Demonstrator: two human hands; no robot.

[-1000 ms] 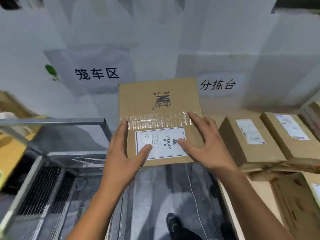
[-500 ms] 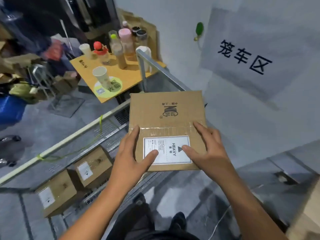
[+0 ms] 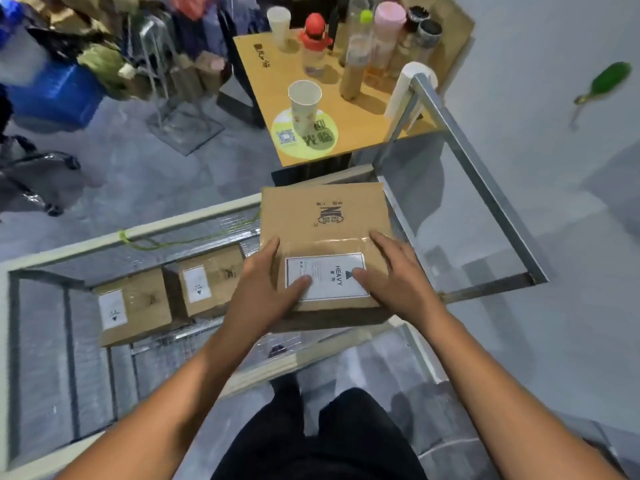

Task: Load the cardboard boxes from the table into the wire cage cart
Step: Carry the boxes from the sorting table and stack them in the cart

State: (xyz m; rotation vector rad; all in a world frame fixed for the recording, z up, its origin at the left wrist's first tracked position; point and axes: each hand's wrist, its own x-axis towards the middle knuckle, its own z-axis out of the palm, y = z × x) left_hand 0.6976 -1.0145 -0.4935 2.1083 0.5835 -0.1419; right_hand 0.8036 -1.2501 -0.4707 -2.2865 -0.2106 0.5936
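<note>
I hold a flat cardboard box (image 3: 322,216) with a white HEAVY label between both hands, above the right part of the wire cage cart (image 3: 138,233). My left hand (image 3: 263,289) grips its left near edge, thumb on the label. My right hand (image 3: 394,275) grips its right near edge, thumb also on the label. Two smaller cardboard boxes lie side by side on the cart floor: one (image 3: 133,310) at the left, the other (image 3: 207,280) right of it, each with a white label.
A yellow side table (image 3: 360,112) with paper cups and several bottles stands just beyond the cart. The cart's metal frame rail (image 3: 478,174) runs along the right by a white wall. Clutter, a blue bin (image 3: 59,95) and a stand fill the far left floor.
I have turned left from the sorting table to the cart, carrying the box with me. The box now hangs over the cart interior, and the two loaded boxes have come into full view.
</note>
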